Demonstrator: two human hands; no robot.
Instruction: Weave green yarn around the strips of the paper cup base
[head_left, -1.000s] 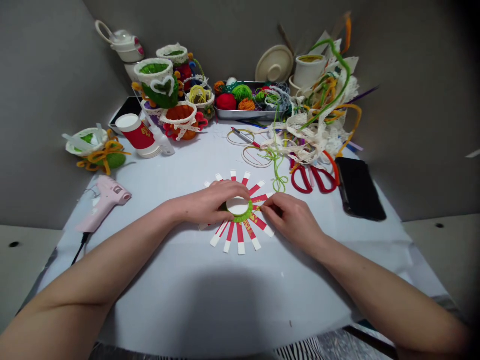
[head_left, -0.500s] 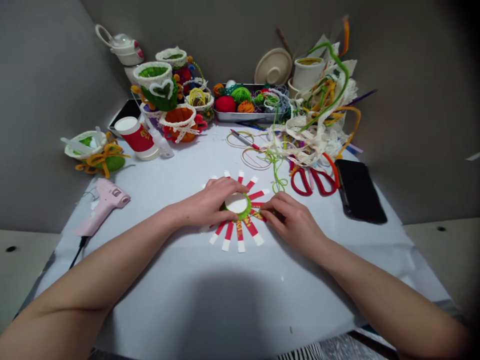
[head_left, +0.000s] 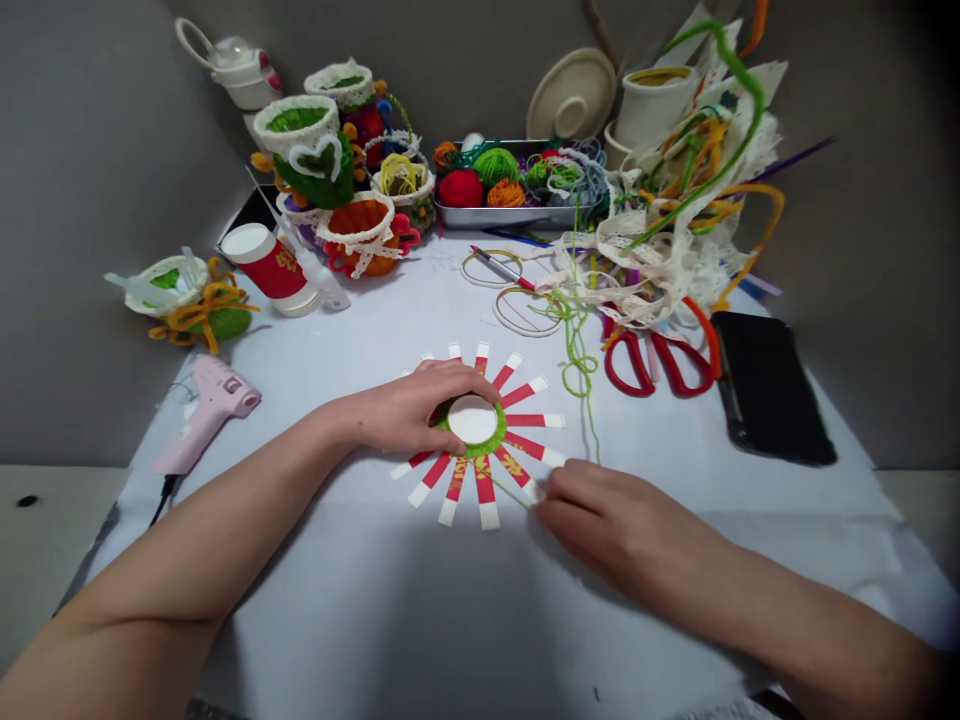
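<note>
A paper cup cut into red and white strips (head_left: 534, 421) lies splayed like a sun on the table, its round white base facing up. Green yarn (head_left: 493, 441) is wound around that base in a ring. My left hand (head_left: 405, 408) grips the cup at its base, thumb and fingers curved around the ring. From the ring's lower edge a taut strand runs to my right hand (head_left: 611, 520), whose fingers pinch it just beyond the lower right strips. More of this yarn trails loosely from behind my right hand up to a tangle.
Left of the cup lie a pink glue gun (head_left: 206, 412), stacked red paper cups (head_left: 274, 272) and several decorated baskets (head_left: 360, 230). Behind stands a metal tray (head_left: 517, 216) of yarn balls. On the right are red-handled scissors (head_left: 630, 365), a black phone (head_left: 772, 385) and heaped lace (head_left: 637, 260).
My right hand has moved away from the strips, toward me and to the right, drawing the green yarn out straight. My left hand still holds the cup. The view has shifted slightly.
</note>
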